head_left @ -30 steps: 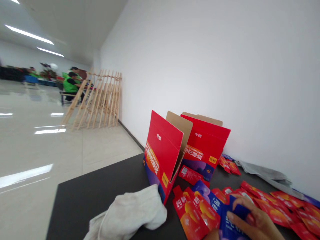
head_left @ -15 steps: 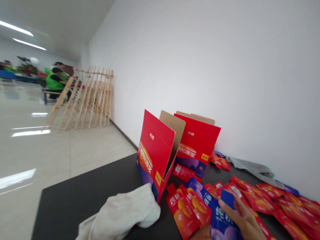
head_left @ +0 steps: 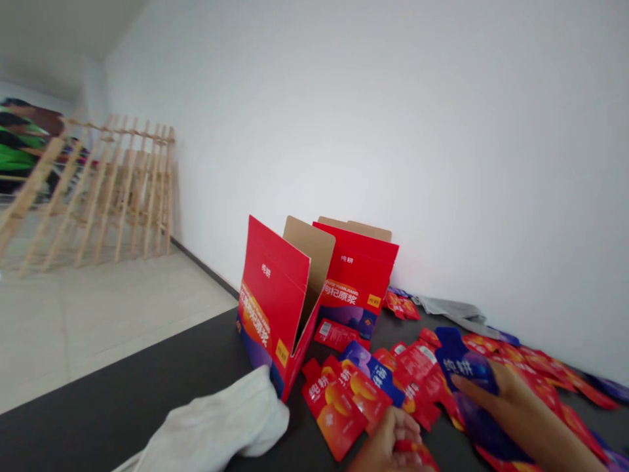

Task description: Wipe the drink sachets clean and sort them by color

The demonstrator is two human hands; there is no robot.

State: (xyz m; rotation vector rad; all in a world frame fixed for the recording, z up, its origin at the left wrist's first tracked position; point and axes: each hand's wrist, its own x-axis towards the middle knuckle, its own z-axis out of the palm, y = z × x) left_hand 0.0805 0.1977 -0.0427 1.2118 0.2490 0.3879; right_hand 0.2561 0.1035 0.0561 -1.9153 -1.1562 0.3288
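At the bottom edge, my left hand (head_left: 386, 440) has its fingers curled round a red pouch (head_left: 417, 453), which is partly out of view. My right hand (head_left: 506, 400), further right, grips a blue pouch (head_left: 466, 368) with white lettering, its spout-shaped top pointing up and left. Just beyond my left hand, red pouches with orange fruit prints (head_left: 339, 410) lie overlapping, next to another blue pouch (head_left: 371, 367). More red pouches (head_left: 422, 367) spread beneath and around my right hand.
Two red cartons, one nearer (head_left: 275, 282) and one behind (head_left: 356, 269), stand with open flaps on the black table (head_left: 147, 380). A white cloth (head_left: 221, 423) lies at front left. Grey cloth (head_left: 449, 308) lies by the wall. A wooden rack (head_left: 128, 190) and people in green are further off.
My view has swung right. My right hand has carried the blue pouch rightward, away from my left hand. The left hand now shows with a red pouch in its fingers.
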